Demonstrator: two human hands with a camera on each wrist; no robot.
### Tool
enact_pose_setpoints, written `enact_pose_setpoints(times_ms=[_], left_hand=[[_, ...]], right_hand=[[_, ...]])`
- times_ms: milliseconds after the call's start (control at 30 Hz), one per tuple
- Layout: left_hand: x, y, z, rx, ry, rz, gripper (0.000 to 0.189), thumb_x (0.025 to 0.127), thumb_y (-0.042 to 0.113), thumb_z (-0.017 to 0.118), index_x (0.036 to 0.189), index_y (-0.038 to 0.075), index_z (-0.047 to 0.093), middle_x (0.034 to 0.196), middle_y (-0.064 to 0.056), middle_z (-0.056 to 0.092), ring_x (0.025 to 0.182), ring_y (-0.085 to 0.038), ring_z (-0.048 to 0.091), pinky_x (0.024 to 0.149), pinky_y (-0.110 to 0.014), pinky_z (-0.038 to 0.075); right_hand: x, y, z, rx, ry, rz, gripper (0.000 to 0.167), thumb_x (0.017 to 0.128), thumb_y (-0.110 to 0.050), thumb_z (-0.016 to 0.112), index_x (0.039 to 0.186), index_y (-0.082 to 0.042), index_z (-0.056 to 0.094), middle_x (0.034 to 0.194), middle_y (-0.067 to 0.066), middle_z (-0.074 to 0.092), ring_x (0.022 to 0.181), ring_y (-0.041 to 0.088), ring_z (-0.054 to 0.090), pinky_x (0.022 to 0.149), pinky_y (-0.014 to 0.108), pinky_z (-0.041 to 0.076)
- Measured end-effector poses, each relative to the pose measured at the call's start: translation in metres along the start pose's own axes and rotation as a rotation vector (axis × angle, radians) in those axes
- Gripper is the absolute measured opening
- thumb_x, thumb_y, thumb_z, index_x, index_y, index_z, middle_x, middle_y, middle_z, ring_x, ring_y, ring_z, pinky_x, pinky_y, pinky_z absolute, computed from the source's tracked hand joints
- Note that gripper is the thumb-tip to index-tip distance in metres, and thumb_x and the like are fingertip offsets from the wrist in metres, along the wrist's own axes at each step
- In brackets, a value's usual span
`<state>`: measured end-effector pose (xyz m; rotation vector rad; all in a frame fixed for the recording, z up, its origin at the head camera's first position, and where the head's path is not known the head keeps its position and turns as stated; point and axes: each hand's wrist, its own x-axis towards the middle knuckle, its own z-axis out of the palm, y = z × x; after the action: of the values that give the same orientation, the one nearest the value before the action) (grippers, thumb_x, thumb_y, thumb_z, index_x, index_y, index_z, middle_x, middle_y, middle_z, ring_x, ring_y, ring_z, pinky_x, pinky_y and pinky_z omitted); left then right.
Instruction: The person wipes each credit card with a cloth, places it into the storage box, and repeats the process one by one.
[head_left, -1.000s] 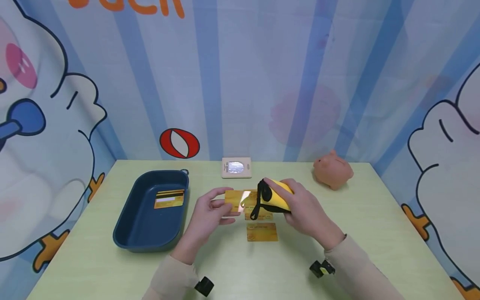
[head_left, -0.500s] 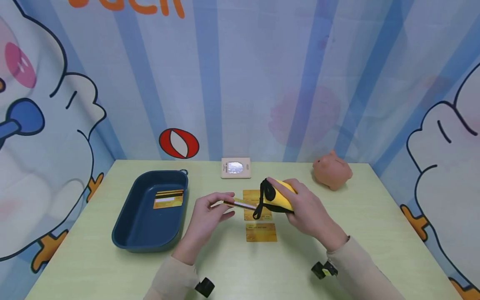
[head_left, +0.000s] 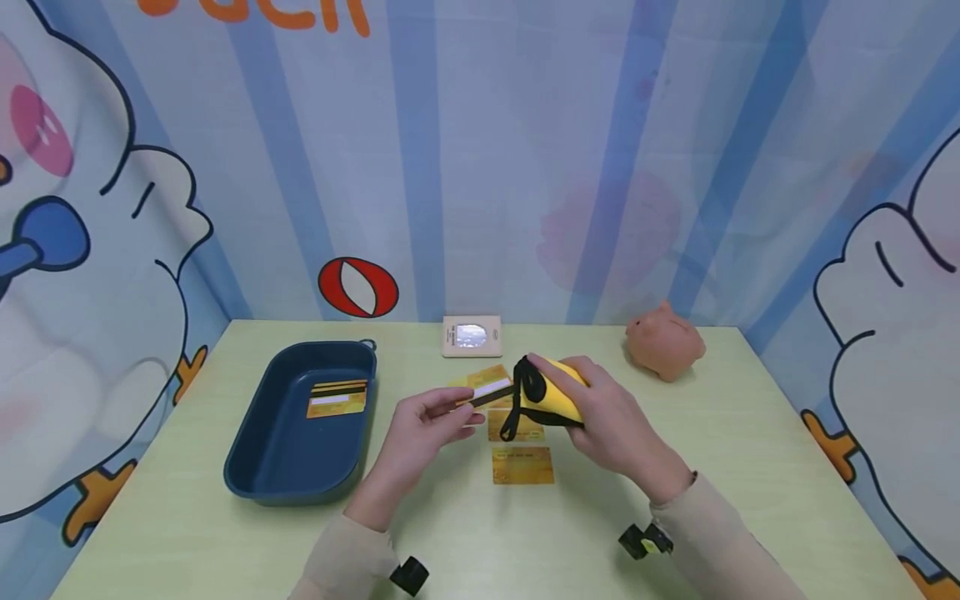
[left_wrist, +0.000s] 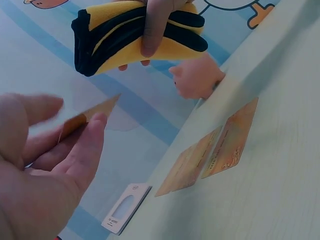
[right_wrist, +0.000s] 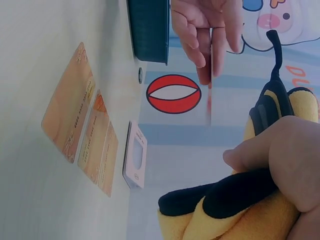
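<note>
Card [head_left: 492, 389] pinched in left grip [head_left: 423, 427], yellow pouch [head_left: 560, 398] held in right grip [head_left: 615, 417]; best angle the card clear of the strap [right_wrist: 278, 57].

From the near side, well back, the head view looks forward and down over the table [head_left: 540, 542]. A black block [head_left: 409, 575] at each cuff [head_left: 356, 542] is probably the wrist camera, too small to be certain. The left wrist view, tipped over and close to the left hand [left_wrist: 47, 155], faces far and right; the right wrist view, tipped oppositely beside the right hand [right_wrist: 295, 162], faces far and left. Both share the gold cards [right_wrist: 70, 102] and pale box [right_wrist: 135, 156].
</note>
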<state>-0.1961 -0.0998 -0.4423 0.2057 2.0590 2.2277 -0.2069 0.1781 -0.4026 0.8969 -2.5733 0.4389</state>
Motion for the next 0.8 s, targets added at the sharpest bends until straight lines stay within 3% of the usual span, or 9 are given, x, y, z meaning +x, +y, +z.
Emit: enact_pose_setpoints(times_ms=[100,367,600,800], left_hand=[[0.0,-0.001,0.0,-0.011,0.008,-0.008,0.033,0.1,-0.002,0.066,0.134,-0.003,0.068,0.119,-0.023,0.073,0.104,-0.034,0.077,0.087,-0.035,0.063],[0.003,0.0,0.003,0.053,0.0,-0.043,0.057,0.099,-0.001,0.068,0.152,0.015,0.052,0.12,-0.018,0.076,0.098,-0.029,0.078,0.087,-0.036,0.063],[0.002,0.0,0.008,0.103,-0.056,-0.032,0.057,0.101,-0.002,0.065,0.154,0.01,0.05,0.12,-0.017,0.076,0.104,-0.029,0.077,0.093,-0.039,0.062],[0.001,0.004,0.011,0.072,-0.075,-0.003,0.059,0.099,-0.01,0.061,0.155,0.007,0.049,0.121,-0.021,0.075,0.103,-0.031,0.077,0.086,-0.039,0.063]], right_hand=[[0.002,-0.002,0.001,0.007,0.004,-0.028,0.1,0.079,0.009,0.078,0.162,-0.032,0.041,0.131,0.014,0.059,0.104,0.027,0.063,0.08,0.043,0.06],[0.014,-0.013,0.005,0.003,-0.001,-0.105,0.098,0.077,0.009,0.076,0.16,-0.031,0.044,0.131,0.013,0.059,0.105,0.028,0.064,0.082,0.042,0.061],[0.023,-0.027,0.012,0.031,-0.051,-0.166,0.106,0.071,0.008,0.083,0.16,-0.035,0.045,0.134,0.011,0.057,0.107,0.026,0.061,0.087,0.042,0.059],[0.026,-0.033,0.019,-0.022,-0.079,-0.219,0.103,0.073,-0.003,0.09,0.16,-0.033,0.044,0.133,0.011,0.058,0.108,0.028,0.062,0.088,0.044,0.058]])
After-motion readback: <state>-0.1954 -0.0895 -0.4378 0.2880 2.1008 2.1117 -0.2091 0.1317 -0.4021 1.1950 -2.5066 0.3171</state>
